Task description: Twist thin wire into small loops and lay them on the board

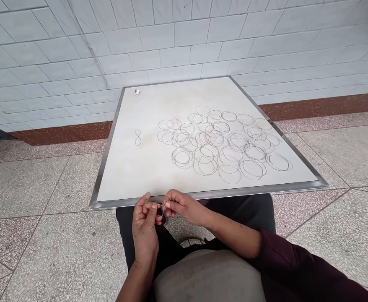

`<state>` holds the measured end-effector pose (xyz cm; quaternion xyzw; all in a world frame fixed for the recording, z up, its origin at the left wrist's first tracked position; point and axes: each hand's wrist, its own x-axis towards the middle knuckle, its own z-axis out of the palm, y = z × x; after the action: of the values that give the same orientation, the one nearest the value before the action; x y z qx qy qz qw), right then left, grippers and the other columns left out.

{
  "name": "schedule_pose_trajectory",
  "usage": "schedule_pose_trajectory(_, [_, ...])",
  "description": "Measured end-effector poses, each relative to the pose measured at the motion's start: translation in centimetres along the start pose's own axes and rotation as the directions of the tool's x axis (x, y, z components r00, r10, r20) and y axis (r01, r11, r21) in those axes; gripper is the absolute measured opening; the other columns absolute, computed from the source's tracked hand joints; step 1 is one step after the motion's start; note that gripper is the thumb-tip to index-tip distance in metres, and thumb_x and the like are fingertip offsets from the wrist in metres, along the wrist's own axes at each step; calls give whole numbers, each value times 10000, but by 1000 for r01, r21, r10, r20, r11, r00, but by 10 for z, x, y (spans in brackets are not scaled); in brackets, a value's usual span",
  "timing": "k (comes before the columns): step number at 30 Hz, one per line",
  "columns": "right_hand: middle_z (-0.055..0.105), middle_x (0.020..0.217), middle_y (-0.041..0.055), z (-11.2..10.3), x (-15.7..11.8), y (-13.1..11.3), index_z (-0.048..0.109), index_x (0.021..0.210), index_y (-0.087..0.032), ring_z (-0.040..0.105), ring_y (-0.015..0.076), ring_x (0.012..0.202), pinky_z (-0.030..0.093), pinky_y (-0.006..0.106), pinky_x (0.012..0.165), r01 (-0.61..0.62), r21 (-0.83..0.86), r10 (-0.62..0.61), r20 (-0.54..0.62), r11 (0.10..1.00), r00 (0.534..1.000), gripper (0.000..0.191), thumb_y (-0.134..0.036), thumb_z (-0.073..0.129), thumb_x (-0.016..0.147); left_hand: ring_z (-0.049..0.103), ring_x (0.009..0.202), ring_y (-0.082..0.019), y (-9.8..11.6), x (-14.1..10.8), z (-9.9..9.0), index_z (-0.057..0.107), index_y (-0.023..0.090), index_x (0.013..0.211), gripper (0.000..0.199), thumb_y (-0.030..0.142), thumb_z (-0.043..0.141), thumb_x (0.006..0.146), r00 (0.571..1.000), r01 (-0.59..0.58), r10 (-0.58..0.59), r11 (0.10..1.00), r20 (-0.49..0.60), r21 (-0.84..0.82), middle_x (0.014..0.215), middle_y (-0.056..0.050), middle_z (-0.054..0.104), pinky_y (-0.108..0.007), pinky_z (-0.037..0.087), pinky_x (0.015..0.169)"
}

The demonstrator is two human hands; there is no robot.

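Observation:
Just past the near edge of the table, my left hand (145,228) pinches a thin wire loop (163,214) between thumb and fingers. My right hand (181,206) grips the same wire from the right, its thumb and forefinger pressed together. The wire crosses between the fingertips; part of it is hidden behind them. On the white tabletop (133,176), many thin wire rings (213,138) lie spread and overlapping over the middle and right. A small wire figure-eight (138,137) lies by itself on the left side.
A metal rim (228,191) borders the table. At its far left corner sits a small red and white object (137,92). The far edge stands against a tiled wall (177,37). My legs (247,212) reach under the near edge, above a speckled floor (73,247).

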<state>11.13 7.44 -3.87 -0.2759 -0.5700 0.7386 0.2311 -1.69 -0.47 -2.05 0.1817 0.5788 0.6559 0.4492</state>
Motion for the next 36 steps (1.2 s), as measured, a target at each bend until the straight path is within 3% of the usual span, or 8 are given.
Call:
schedule_pose_trajectory(14, [626, 853, 11, -1, 3, 3, 513, 884, -178, 540, 100, 653, 439, 270, 657, -61, 166, 55, 42, 984, 998, 332, -491, 626, 872, 511, 559, -49, -8, 2, 5, 621, 215, 1139, 390, 317, 747, 784, 999, -40, 40, 999, -27, 4, 769, 49, 586, -170, 438, 530])
schedule_pose_trajectory(22, [599, 813, -4, -3, 3, 9, 514, 895, -190, 518, 104, 653, 414, 255, 635, -71, 108, 60, 105, 992, 993, 262, -441, 590, 913, 482, 523, -44, -11, 5, 4, 627, 207, 1131, 405, 306, 761, 761, 998, -39, 39, 999, -40, 4, 763, 46, 584, -162, 409, 481])
schedule_pose_trajectory(27, [595, 814, -3, -7, 5, 4, 496, 883, -185, 513, 103, 640, 420, 262, 636, -16, 64, 13, 43, 998, 999, 243, -413, 576, 911, 551, 606, -80, -9, 4, 2, 624, 191, 1142, 387, 348, 725, 804, 999, 31, -29, 997, 29, -77, 769, 13, 631, -213, 481, 607])
schedule_pose_trajectory(31, [591, 800, -6, -12, 2, -3, 502, 893, -186, 520, 111, 664, 420, 259, 637, -3, 25, 1, 63, 1000, 998, 211, -384, 567, 920, 566, 629, -91, -7, 3, -1, 644, 178, 1130, 388, 277, 756, 772, 992, 89, -70, 979, 107, -185, 767, -4, 644, -217, 483, 624])
schedule_pose_trajectory(36, [584, 812, -4, -15, 0, -4, 510, 878, -180, 503, 100, 647, 402, 251, 632, -15, 119, 10, 39, 993, 999, 248, -412, 595, 903, 558, 596, -80, -4, -1, -1, 639, 208, 1188, 459, 206, 769, 747, 985, 101, -70, 974, 159, -201, 784, 7, 648, -242, 509, 666])
